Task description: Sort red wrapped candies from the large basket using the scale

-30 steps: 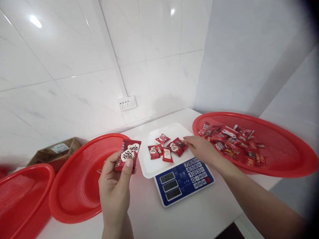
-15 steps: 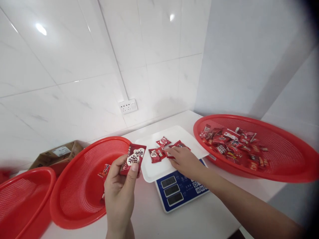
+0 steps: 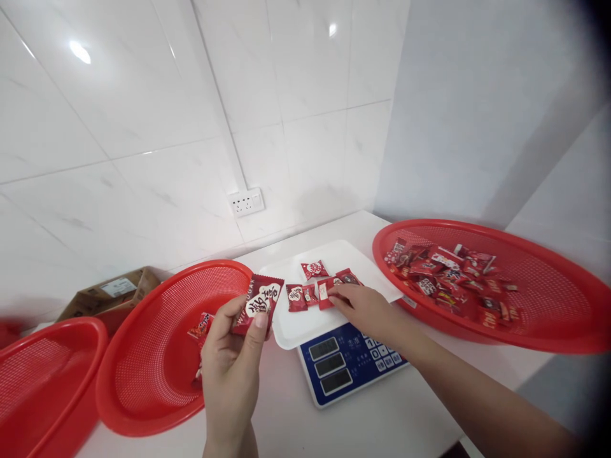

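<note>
Socket (image 3: pixel 247 202) on tiled wall (image 3: pixel 143 210), brown cardboard box (image 3: pixel 86 304)

Left hand (image 3: pixel 233 356) upright, a red packet (image 3: pixel 258 303) pinched between thumb and fingers, its lettering exposed. Right hand (image 3: pixel 370 313) above the white tray (image 3: pixel 296 332) of a blue scale (image 3: pixel 353 357), fingertips at one of several small wrappers (image 3: pixel 296 298); whether gripped cannot be told. The scale stands on a white bench (image 3: pixel 286 416), between a right basket (image 3: pixel 563 270) heaped with wrappers and a middle basket (image 3: pixel 143 356) holding a few.

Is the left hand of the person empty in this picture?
No, the left hand grips a red-wrapped candy, printed with dark characters on white.
</note>
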Motion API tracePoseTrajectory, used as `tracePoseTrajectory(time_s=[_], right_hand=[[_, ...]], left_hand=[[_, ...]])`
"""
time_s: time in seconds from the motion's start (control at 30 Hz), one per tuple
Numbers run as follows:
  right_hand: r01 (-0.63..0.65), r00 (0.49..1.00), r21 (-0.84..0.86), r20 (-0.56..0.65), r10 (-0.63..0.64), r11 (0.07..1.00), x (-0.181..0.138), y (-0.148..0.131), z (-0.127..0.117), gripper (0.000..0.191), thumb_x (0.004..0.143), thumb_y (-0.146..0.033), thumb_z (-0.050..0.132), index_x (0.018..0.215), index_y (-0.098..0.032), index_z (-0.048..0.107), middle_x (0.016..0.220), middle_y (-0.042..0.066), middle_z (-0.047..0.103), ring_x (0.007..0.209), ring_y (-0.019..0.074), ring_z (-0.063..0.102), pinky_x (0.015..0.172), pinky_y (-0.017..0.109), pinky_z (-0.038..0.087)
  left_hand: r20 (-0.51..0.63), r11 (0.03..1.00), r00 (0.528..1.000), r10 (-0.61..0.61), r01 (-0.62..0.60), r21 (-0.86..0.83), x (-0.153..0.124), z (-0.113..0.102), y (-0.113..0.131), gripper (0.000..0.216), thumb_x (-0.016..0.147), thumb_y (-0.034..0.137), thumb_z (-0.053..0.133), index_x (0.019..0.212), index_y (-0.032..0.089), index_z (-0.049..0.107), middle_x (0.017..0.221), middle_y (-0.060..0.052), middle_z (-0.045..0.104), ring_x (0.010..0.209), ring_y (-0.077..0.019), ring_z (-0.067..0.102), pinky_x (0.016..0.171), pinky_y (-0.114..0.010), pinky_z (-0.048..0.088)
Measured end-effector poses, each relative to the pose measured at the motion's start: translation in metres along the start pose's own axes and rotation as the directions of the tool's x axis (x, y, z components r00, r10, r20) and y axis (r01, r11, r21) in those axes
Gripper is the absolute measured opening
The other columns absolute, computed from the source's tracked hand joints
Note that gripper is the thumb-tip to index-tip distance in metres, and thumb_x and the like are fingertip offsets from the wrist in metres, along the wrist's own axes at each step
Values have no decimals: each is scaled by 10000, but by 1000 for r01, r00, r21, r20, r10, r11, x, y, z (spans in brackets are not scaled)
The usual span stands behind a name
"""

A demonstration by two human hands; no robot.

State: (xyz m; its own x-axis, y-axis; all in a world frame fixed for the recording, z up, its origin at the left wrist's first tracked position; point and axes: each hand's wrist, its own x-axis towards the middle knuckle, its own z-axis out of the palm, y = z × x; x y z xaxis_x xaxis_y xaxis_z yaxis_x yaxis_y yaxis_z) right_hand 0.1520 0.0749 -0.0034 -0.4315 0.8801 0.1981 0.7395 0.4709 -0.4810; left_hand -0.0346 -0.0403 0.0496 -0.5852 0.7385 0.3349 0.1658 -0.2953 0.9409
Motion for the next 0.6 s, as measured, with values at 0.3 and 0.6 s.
tracePoseTrajectory(time_s=[0.3, 0.6], right_hand=[[132, 987, -125, -75, -142, 983, 4, 10, 6, 276, 847, -295, 514, 1080, -203, 631, 1159, 79, 629, 1070, 269, 522, 887, 452, 410], [222, 975, -178, 24, -221, 959, 4, 11, 5, 312, 787, -68, 491, 977, -247, 663, 1233, 47, 586, 1144, 266, 478, 870, 442, 410]], left_hand=[[37, 999, 999, 10, -8, -51, 0, 0, -4, 292, 723, 317, 690, 974, 188, 615, 818, -20, 673, 685, -144, 628, 669, -264, 541], [55, 997, 998, 10, -6, -79, 0, 0, -3, 262, 736, 282, 687, 973, 204, 608, 831, -3, 671, 691, -123, 619, 656, -220, 527]])
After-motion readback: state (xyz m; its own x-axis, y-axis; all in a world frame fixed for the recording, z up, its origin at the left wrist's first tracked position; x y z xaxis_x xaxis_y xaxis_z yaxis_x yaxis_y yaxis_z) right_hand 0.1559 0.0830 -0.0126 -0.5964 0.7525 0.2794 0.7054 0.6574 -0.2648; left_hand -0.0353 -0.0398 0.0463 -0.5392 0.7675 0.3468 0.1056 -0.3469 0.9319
